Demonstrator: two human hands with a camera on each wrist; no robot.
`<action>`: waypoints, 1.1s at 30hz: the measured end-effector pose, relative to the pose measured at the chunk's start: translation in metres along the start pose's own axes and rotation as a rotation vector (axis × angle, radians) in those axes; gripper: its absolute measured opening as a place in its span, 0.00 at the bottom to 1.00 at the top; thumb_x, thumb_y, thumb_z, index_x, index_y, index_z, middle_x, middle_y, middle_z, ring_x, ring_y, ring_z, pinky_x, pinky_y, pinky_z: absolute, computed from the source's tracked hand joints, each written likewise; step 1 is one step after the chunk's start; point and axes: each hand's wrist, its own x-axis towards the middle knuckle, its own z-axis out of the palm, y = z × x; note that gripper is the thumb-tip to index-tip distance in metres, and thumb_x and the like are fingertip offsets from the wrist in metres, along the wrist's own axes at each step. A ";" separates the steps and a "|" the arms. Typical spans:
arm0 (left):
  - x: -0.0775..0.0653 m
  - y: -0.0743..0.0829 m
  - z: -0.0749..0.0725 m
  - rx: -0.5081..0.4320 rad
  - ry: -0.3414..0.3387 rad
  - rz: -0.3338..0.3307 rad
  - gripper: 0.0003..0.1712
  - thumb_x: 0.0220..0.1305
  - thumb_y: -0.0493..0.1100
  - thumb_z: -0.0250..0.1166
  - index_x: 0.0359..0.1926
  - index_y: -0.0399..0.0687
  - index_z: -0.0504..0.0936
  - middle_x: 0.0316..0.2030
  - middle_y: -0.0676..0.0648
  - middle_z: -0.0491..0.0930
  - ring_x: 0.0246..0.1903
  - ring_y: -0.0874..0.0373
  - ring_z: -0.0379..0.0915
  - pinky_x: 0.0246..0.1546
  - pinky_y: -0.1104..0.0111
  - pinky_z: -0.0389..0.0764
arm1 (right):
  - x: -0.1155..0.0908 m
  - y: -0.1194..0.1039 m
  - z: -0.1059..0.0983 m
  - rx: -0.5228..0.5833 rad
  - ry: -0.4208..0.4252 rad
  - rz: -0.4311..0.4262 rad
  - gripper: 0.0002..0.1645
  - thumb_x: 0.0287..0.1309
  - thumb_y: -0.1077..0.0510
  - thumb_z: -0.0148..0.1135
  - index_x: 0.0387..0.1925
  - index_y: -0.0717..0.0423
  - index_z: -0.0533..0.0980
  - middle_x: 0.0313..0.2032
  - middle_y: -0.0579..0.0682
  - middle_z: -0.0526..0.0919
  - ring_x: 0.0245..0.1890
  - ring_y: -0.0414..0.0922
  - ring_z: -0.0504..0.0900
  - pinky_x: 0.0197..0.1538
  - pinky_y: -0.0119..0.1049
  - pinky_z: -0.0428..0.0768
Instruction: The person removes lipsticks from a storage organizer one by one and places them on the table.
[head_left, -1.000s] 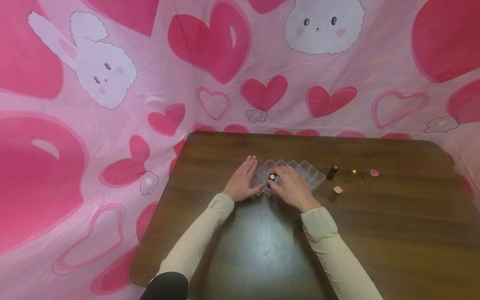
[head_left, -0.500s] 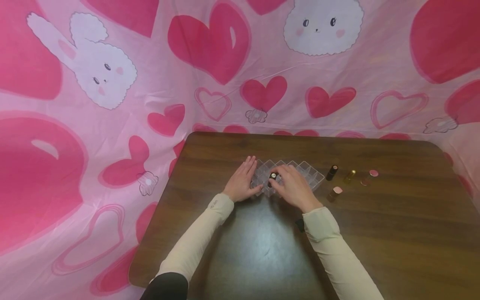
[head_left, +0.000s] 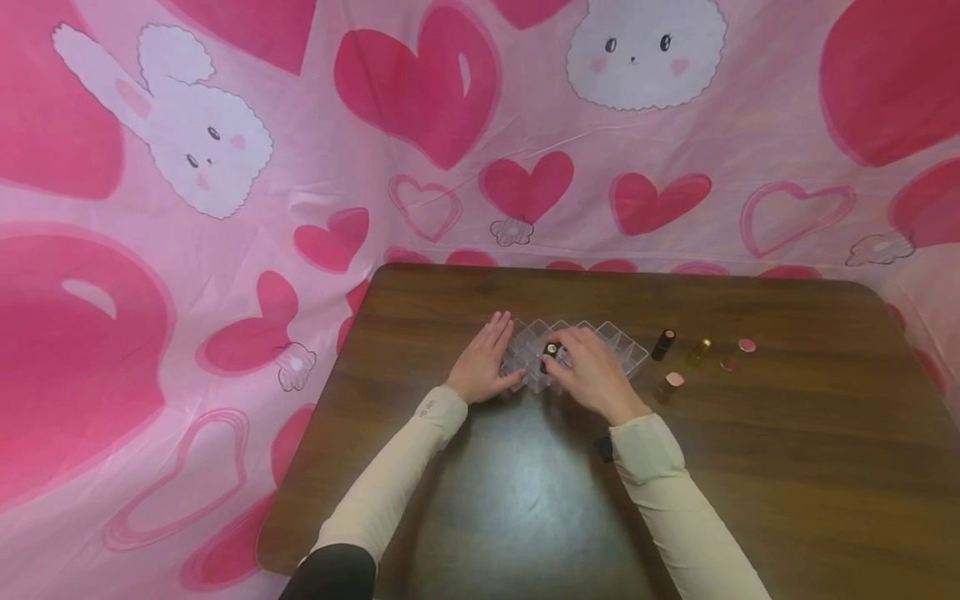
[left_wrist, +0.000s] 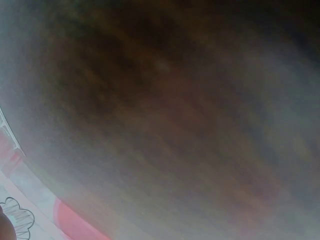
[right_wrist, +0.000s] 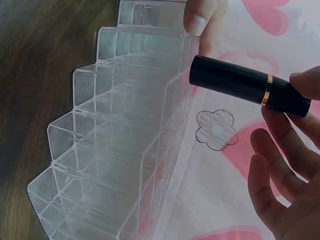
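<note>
My right hand (head_left: 592, 375) pinches a black lipstick tube (right_wrist: 230, 80) with a gold band between thumb and fingertips. In the right wrist view the tube is held by one end, beside and apart from the clear stepped lipstick organizer (right_wrist: 125, 115). From the head view, the tube overlaps the organizer's front left part. My left hand (head_left: 480, 362) lies at the organizer's left end, fingers straight and thumb spread along its front. Mostly blurred table fills the left wrist view.
Right of the organizer stand a black lipstick (head_left: 663, 344), a gold one (head_left: 701, 352), a clear tube with a pink top (head_left: 738, 356) and a brown one with a pink top (head_left: 670, 386). A pink heart-printed cloth (head_left: 660, 233) hangs behind the wooden table (head_left: 510, 500).
My right hand has shifted slightly right with the lipstick, whose black side shows more now. The left hand stays in place at the organizer.
</note>
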 end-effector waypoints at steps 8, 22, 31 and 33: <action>0.000 -0.001 0.001 -0.009 0.000 -0.007 0.52 0.60 0.68 0.53 0.74 0.38 0.53 0.76 0.42 0.49 0.77 0.51 0.37 0.75 0.62 0.48 | -0.001 0.004 -0.001 -0.012 0.042 -0.022 0.17 0.59 0.53 0.64 0.47 0.57 0.79 0.45 0.55 0.84 0.45 0.51 0.78 0.48 0.48 0.80; 0.000 0.000 0.000 -0.016 -0.007 -0.005 0.52 0.61 0.68 0.51 0.74 0.37 0.53 0.76 0.42 0.47 0.77 0.51 0.37 0.76 0.62 0.47 | -0.006 0.007 -0.007 -0.009 0.053 -0.012 0.16 0.58 0.53 0.64 0.45 0.56 0.80 0.44 0.54 0.83 0.45 0.52 0.79 0.49 0.49 0.80; -0.001 0.000 0.000 -0.007 -0.004 -0.003 0.52 0.61 0.68 0.50 0.74 0.38 0.52 0.76 0.43 0.47 0.77 0.52 0.37 0.76 0.62 0.48 | -0.009 0.009 -0.013 -0.008 0.059 0.021 0.17 0.59 0.51 0.64 0.46 0.56 0.80 0.45 0.54 0.84 0.42 0.51 0.79 0.45 0.49 0.81; 0.000 0.000 0.000 -0.005 -0.001 -0.002 0.52 0.61 0.68 0.50 0.74 0.38 0.53 0.76 0.42 0.47 0.77 0.52 0.37 0.76 0.62 0.48 | -0.009 0.008 -0.015 -0.003 0.062 0.023 0.17 0.59 0.51 0.64 0.46 0.56 0.79 0.45 0.55 0.84 0.43 0.51 0.79 0.46 0.50 0.81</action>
